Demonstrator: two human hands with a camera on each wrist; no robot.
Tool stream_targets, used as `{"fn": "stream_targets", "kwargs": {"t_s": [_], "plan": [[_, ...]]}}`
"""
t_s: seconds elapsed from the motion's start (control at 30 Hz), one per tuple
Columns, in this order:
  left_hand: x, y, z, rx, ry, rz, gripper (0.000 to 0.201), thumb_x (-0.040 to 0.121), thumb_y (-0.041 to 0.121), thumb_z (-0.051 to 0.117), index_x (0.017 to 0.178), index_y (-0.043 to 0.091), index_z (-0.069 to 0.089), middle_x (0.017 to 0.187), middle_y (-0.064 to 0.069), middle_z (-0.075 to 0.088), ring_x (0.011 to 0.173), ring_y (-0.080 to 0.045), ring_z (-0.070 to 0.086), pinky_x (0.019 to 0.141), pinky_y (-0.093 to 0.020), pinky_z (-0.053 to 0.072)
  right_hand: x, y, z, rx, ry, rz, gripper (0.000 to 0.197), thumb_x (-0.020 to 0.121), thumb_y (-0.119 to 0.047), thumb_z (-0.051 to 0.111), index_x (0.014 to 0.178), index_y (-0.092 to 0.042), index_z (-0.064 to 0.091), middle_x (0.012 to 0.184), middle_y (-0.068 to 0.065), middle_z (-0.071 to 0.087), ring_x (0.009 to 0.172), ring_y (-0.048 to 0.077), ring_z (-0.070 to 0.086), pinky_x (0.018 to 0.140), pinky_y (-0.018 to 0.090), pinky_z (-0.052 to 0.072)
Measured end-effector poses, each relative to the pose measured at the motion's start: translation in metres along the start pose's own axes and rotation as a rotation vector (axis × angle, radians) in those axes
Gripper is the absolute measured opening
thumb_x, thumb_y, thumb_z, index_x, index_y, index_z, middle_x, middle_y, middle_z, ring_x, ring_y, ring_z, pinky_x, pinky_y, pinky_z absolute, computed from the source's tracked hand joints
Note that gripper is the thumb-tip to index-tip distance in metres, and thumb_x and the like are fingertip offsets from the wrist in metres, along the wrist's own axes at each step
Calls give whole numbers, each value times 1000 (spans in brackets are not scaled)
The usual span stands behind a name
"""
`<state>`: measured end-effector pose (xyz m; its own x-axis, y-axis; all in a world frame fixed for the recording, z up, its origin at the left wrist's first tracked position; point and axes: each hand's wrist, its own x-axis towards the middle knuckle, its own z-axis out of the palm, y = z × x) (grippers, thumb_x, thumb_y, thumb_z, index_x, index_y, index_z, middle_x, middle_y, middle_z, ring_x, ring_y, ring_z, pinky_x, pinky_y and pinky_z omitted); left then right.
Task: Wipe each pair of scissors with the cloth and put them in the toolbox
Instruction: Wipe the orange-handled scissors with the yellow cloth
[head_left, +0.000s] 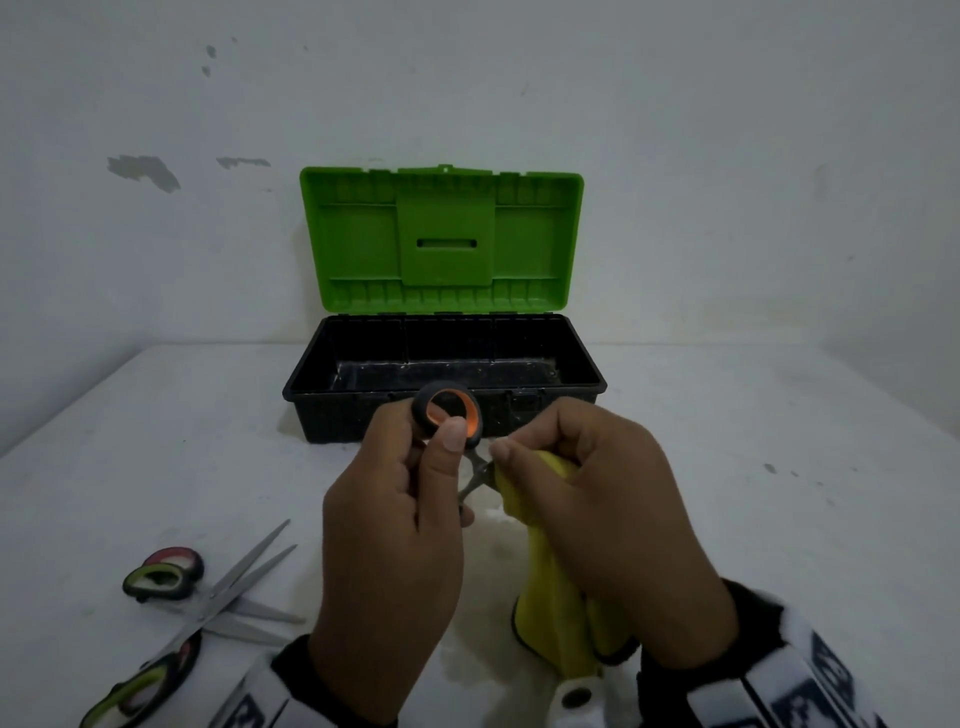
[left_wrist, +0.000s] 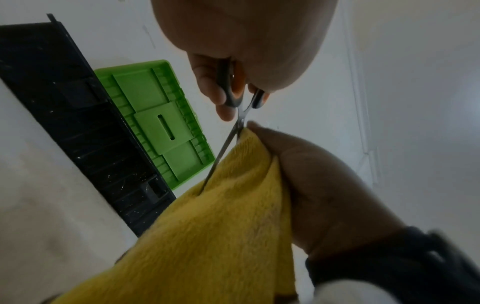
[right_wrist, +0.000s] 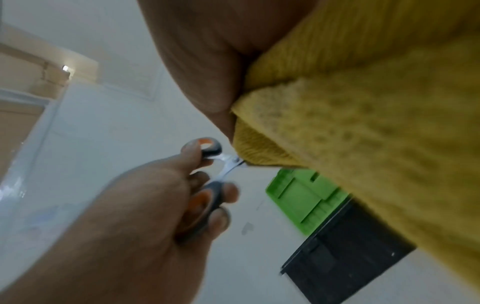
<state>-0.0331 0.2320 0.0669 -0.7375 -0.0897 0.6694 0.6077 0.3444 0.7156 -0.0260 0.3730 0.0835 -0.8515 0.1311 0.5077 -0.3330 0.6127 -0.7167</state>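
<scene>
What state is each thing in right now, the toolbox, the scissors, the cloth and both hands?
toolbox: lid up, nothing visible inside.
orange-handled scissors: held by the handles, blades in the cloth.
yellow cloth: bunched around the blades.
left hand: grips the scissor handles.
right hand: grips the cloth.
two green-handled scissors: lying crossed on the table, blades partly open.

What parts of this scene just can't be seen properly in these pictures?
- Blade tips of the orange-handled scissors: head and left wrist views, wrapped in the yellow cloth.
- Scissors on the table: head view, lower handles cut by the frame edge.
- Toolbox floor: head view, near part behind its front wall.
</scene>
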Motion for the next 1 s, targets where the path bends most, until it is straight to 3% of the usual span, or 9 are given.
{"fn": "stream_targets", "kwargs": {"t_s": [0.17,0.27,0.33,0.43,0.53,0.67,0.83,0.9,1.0], "plan": [[0,4,0,16,27,46,14,96,45,41,95,34,50,78,10,62,52,0,64,44,-16,47,-5,1,-2,0,81,-107,8,86,-32,71,79,-29,67,72,-18,65,75,0,62,61,6,43],[0,6,0,17,21,72,13,96,44,41,95,34,51,81,11,62,53,0,64,45,-19,49,-10,-6,1,-36,25,-194,4,86,-31,67,85,-29,69,73,-18,66,70,2,62,61,14,48],[-1,6,0,20,19,83,13,96,42,42,96,34,52,79,11,63,54,-1,64,45,-20,50,-8,-5,2,-9,16,-168,4,88,-28,70,84,-27,70,72,-17,66,70,3,63,61,14,49],[-4,3,0,47,5,120,11,97,41,43,99,37,52,74,10,61,56,-3,63,46,-24,51,0,3,0,-27,16,-77,9,86,-28,70,78,-27,69,70,-16,65,73,1,62,62,6,44],[-6,1,-1,77,5,139,8,97,44,41,100,44,48,80,10,60,56,-6,62,45,-32,52,9,10,0,-91,15,1,13,85,-31,70,73,-28,67,70,-16,65,73,-1,60,60,5,39],[-8,-2,-3,76,13,121,8,96,41,43,99,40,50,75,10,62,58,0,64,46,-23,53,22,20,-3,-125,44,69,16,84,-32,70,70,-26,66,68,-15,64,68,-2,59,58,12,40],[-6,-3,-5,-9,48,-60,23,98,47,41,88,29,52,64,2,60,49,-5,64,42,-17,46,40,41,-13,-175,119,122,15,84,-30,70,71,-24,67,69,-13,64,70,1,59,60,21,40],[-2,-2,-6,-94,57,-201,28,98,46,40,90,25,56,58,-7,55,45,-10,63,40,-21,46,40,43,-19,-161,168,113,14,86,-30,70,73,-26,65,71,-13,65,72,1,60,59,14,40],[6,-5,-6,-294,69,-465,22,98,40,42,92,28,59,65,-25,51,43,-18,61,36,-29,44,27,28,-26,-64,168,17,9,86,-30,71,80,-28,65,75,-16,67,76,-3,62,59,4,41]]}}
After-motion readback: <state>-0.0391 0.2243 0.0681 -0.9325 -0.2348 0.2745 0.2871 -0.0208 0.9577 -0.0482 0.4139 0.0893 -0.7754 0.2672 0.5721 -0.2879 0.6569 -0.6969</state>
